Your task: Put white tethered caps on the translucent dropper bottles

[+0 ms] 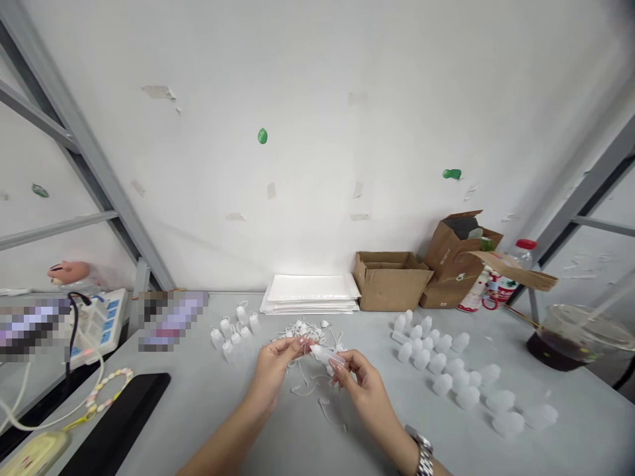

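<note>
Above the middle of the table, a small translucent plastic bottle point(329, 357) lies tilted between my two hands. My right hand point(366, 387) grips its body from the right with thumb and fingers. At its other end, the fingertips of my left hand point(272, 369) pinch a small white cap point(313, 348); whether it is seated on the neck cannot be made out. Behind and below my hands lies a loose pile of white caps with thin straps point(301, 327). Several capped bottles with looped straps point(236, 336) stand to the left. Many translucent bottles point(437, 363) are spread on the right.
White padded envelopes point(311, 294) and an open cardboard box point(394, 284) stand against the wall, beside a paper bag point(451, 264). A cup of dark drink point(560, 344) is far right. A power strip point(106, 324), a bead bracelet point(110, 390) and a black pad point(124, 423) lie left.
</note>
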### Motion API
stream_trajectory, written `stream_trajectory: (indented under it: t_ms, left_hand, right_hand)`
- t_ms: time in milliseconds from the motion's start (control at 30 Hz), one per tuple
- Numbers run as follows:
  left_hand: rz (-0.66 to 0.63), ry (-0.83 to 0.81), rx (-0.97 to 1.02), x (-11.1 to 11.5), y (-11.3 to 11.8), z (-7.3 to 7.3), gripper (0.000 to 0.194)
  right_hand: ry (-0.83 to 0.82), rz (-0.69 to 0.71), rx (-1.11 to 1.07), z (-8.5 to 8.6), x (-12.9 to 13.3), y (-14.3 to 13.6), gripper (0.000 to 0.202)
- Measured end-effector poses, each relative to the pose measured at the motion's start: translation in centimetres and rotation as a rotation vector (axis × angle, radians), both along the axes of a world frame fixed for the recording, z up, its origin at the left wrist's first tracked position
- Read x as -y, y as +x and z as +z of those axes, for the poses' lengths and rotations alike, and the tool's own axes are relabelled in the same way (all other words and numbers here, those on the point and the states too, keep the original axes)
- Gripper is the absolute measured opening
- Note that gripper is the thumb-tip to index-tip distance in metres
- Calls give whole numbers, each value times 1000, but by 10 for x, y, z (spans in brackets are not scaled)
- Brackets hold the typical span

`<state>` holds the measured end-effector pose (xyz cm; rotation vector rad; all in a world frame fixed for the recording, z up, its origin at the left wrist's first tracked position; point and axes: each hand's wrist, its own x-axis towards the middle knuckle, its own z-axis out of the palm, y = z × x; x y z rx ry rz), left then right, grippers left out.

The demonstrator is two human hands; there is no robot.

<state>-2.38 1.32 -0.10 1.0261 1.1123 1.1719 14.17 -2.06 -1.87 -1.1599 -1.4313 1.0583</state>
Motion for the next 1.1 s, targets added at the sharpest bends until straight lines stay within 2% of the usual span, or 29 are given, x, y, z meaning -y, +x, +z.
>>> stream_trajectory:
  t_ms: [233, 367, 533, 600, 667, 767, 867, 900, 1000, 1100]
  left_hand:
    - [28, 13, -60, 2, 3, -4, 28]
    - [38, 26, -49, 2, 6, -4, 26]
    - [12, 97, 77, 12, 16, 7, 32]
    - [39, 118, 28, 21, 18, 12, 33]
    - [109, 155, -94, 32, 16, 17, 25]
    - [284, 316, -348, 49, -3, 26, 20]
    - [481, 426, -670, 61, -42, 33, 20]
    - [527, 401, -772, 62, -58, 34, 22]
    - [606, 178, -1005, 57, -102, 26, 30]
    - [572, 86, -1124, 42, -130, 9, 31]
  right_hand:
    - [8, -17, 61, 3, 3, 0, 28]
    - [-13, -16, -15, 0, 0, -2, 31]
    - [-90, 101, -199, 2, -6, -3, 40]
    - [-90, 150, -208, 3, -4, -5, 40]
    - [-100, 216, -207, 4, -2, -6, 40]
    - [-128, 257, -212, 6, 1, -7, 45]
    - [-161, 202, -209, 8, 0, -6, 49]
    - [-169, 182, -207, 8, 0, -6, 50]
    - [-180, 160, -200, 8, -2, -5, 50]
    - [-166, 191, -182, 6, -2, -6, 48]
